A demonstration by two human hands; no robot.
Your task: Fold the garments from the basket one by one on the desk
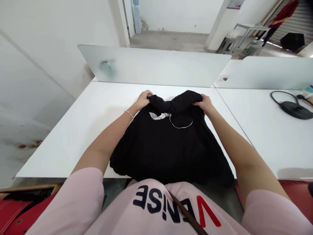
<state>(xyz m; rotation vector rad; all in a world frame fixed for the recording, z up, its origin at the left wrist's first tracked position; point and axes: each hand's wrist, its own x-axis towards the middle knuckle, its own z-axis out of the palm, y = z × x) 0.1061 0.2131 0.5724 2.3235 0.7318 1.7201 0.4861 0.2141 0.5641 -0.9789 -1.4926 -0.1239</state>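
Observation:
A black garment (166,147) lies spread on the white table, its wide end draped over the near edge against my body. Whether it is a blouse or a dress I cannot tell. Its far end is bunched and folded, with a small silvery patterned piece (157,116) and a thin white curved edging at the opening. My left hand (143,99) is closed on the bunched cloth at the far left corner. At the far right corner my right hand (203,103) pinches the cloth between thumb and fingers. Some fingertips of both hands are hidden by the fabric.
A frosted partition (156,67) runs along the back of the white table (80,120). On the adjoining table to the right sits a black round-based object with a loop (295,109). Red seats or bags (14,212) show below the near edge on both sides.

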